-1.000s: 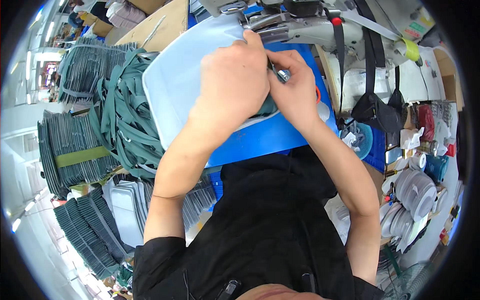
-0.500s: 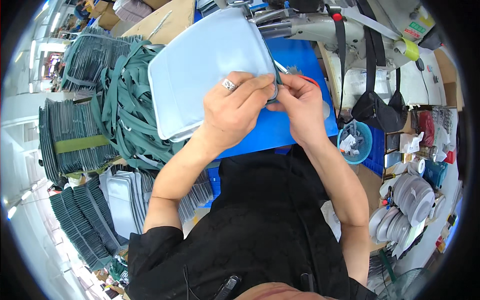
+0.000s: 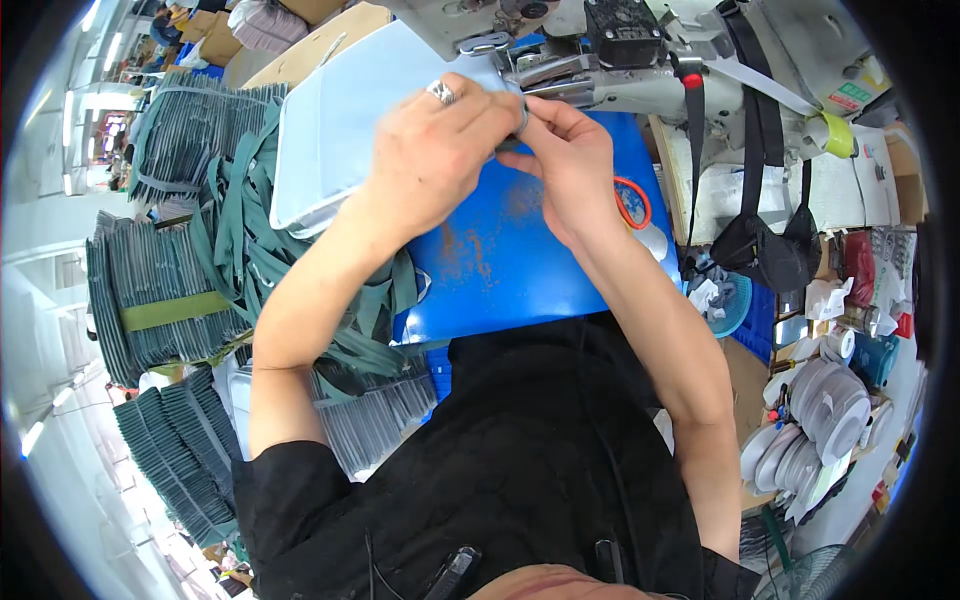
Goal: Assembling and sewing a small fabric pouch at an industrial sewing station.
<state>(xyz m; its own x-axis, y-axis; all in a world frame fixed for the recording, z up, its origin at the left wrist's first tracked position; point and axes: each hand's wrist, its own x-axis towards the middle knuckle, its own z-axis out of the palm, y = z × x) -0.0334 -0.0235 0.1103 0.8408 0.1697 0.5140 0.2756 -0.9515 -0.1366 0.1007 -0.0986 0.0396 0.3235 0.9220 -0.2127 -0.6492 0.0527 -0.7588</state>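
Note:
A pale blue-grey flat panel (image 3: 335, 115) with rounded corners and a light edge lies at the far left of the blue work surface (image 3: 500, 275). My left hand (image 3: 430, 155), a ring on one finger, is closed at the panel's near right corner and slightly blurred. Beside it my right hand (image 3: 570, 160) pinches the same corner, where a bit of dark green binding shows between the fingers. Both hands sit just in front of the metal parts of a sewing machine (image 3: 620, 90). My fingers hide most of that corner.
Loose green strips (image 3: 240, 225) hang at the left, near bundled stacks of panels (image 3: 165, 285). Red-handled scissors (image 3: 644, 205) lie right of my right hand. A turquoise basket (image 3: 738, 308), a black pouch on straps (image 3: 775, 255) and white rolls (image 3: 830, 405) are further right.
Both hands and the panel have moved away from me and a little left, toward the machine. More of the blue surface and the red scissor handle now show.

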